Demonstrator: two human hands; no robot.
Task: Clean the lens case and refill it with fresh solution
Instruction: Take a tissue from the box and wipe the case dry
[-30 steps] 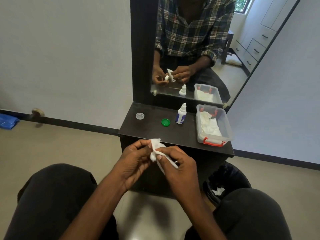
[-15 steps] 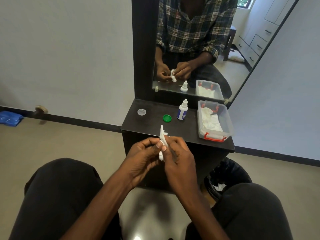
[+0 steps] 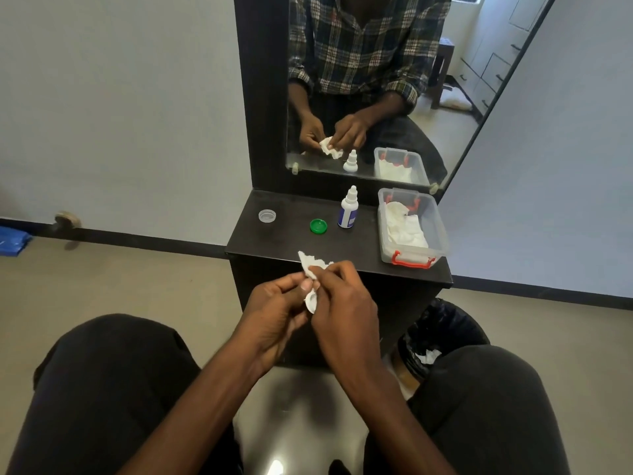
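Dark shelf [image 3: 291, 241] under mirror [image 3: 376, 80]; left hand [image 3: 274, 313] grasping lens case [image 3: 311, 302], right hand [image 3: 346, 303] tissue [image 3: 310, 264].

Both hands meeting before the bench [image 3: 274, 241] front edge, tissue [image 3: 310, 264] and lens case [image 3: 311, 301] between them, on the bench from left: clear cap [image 3: 267, 215], round cap [image 3: 318, 225], bottle [image 3: 348, 209], tub [image 3: 438, 228] holding tissues, mirror [image 3: 376, 97] behind, bin [image 3: 445, 334] on the floor below right.

bare forearms; black trousers [image 3: 102, 389]; plaid shirt [image 3: 359, 46] in mirror
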